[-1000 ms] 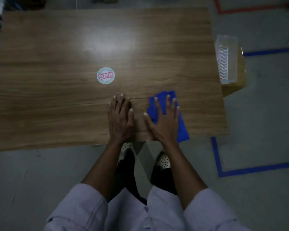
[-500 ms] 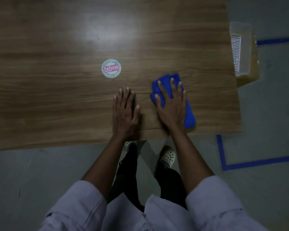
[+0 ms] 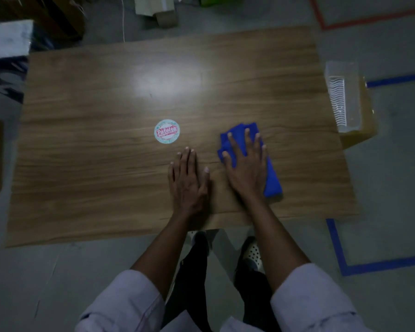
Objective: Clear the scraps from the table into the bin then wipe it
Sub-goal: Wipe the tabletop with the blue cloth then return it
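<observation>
The wooden table (image 3: 106,164) fills the middle of the head view. My right hand (image 3: 247,164) presses flat, fingers spread, on a folded blue cloth (image 3: 272,180) near the table's front right. My left hand (image 3: 187,180) lies flat and empty on the wood just left of it. A round white sticker with red lettering (image 3: 167,132) sits on the tabletop beyond my left hand. A clear plastic bin (image 3: 343,97) stands off the table's right edge. I see no scraps on the tabletop.
The bin rests on a yellow-brown box (image 3: 367,121). Blue tape (image 3: 336,248) and red tape (image 3: 321,22) mark the grey floor. Cardboard boxes (image 3: 158,10) lie beyond the far edge, dark clutter (image 3: 7,56) at the far left. My feet show under the near edge.
My right hand has slid the blue cloth away from the front edge, further onto the table. My left hand stays flat beside it. The camera view has shifted.
</observation>
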Action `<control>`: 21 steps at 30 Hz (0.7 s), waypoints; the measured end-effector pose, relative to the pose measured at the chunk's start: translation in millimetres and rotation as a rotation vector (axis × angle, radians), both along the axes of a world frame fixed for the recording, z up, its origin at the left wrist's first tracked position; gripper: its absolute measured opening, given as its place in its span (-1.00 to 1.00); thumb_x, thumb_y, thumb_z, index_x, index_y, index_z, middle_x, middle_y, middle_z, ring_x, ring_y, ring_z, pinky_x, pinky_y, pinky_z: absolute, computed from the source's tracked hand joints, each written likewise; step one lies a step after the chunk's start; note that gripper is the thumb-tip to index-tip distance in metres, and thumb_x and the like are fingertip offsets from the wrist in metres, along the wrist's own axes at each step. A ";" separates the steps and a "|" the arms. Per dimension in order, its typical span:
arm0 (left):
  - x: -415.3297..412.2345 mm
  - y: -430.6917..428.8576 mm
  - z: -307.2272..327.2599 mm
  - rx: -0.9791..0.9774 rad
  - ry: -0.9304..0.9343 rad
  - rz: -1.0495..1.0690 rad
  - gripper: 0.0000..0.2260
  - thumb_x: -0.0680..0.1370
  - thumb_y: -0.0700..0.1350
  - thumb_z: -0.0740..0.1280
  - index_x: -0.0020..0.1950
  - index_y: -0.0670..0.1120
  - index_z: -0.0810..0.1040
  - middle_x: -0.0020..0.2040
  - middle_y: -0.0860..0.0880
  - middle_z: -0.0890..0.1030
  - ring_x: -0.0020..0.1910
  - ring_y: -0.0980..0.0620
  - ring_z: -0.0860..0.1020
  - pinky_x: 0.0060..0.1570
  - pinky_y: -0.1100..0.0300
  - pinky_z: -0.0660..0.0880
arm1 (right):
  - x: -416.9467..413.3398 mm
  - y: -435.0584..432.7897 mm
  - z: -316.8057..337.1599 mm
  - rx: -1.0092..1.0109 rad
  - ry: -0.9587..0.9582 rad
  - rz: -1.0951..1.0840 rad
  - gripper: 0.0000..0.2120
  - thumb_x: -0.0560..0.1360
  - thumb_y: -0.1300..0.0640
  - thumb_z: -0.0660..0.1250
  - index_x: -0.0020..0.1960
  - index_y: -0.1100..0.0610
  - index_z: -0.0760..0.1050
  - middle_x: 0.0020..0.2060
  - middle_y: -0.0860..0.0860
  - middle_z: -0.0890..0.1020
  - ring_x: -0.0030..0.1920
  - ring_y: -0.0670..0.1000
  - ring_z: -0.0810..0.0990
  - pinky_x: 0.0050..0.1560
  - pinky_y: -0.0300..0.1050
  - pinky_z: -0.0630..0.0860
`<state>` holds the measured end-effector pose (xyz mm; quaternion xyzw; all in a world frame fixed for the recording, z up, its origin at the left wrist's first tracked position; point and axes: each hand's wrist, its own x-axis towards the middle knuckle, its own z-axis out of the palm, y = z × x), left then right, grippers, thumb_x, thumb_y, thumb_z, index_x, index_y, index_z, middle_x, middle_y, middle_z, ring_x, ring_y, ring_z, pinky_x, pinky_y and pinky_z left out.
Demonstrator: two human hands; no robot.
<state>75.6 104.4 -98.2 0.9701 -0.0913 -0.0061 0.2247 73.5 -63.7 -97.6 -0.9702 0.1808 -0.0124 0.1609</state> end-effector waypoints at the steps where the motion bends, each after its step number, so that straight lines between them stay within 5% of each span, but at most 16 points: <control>1: 6.1 -3.1 -0.8 -0.038 0.001 -0.001 -0.43 0.66 0.15 0.04 0.60 -0.10 0.28 0.63 -0.04 0.24 0.62 -0.04 0.15 0.58 0.01 -0.04 | -2.6 12.2 -0.3 0.005 0.002 0.083 -0.43 0.63 -0.21 0.06 0.63 -0.18 0.18 0.66 0.03 0.12 0.65 0.18 0.02 0.62 0.18 0.02; 5: 27.9 -13.6 -5.5 -0.126 -0.026 -0.035 -0.43 0.66 0.14 0.03 0.60 -0.12 0.31 0.62 -0.07 0.26 0.63 -0.02 0.14 0.60 0.01 -0.05 | -35.8 2.0 -8.5 0.012 -0.033 0.485 -0.46 0.60 -0.19 0.09 0.57 -0.17 0.31 0.65 -0.03 0.14 0.66 0.10 0.01 0.61 0.17 0.07; 13: 25.3 -20.5 -19.2 0.059 -0.101 -0.058 -0.39 0.66 0.21 -0.01 0.63 -0.09 0.25 0.65 -0.05 0.18 0.65 0.00 0.07 0.60 0.01 -0.12 | 20.3 -42.4 -7.1 0.027 -0.026 0.083 -0.44 0.62 -0.26 0.05 0.61 -0.21 0.22 0.65 0.02 0.14 0.65 0.17 0.04 0.62 0.12 -0.03; 21: 24.0 -17.8 -15.7 0.059 -0.111 -0.066 -0.39 0.66 0.20 -0.02 0.61 -0.11 0.29 0.63 -0.08 0.23 0.64 -0.03 0.12 0.59 0.02 -0.11 | -42.1 -25.6 -10.2 0.005 -0.054 0.453 -0.45 0.63 -0.26 0.08 0.60 -0.22 0.24 0.65 -0.04 0.15 0.66 0.09 0.03 0.63 0.13 0.02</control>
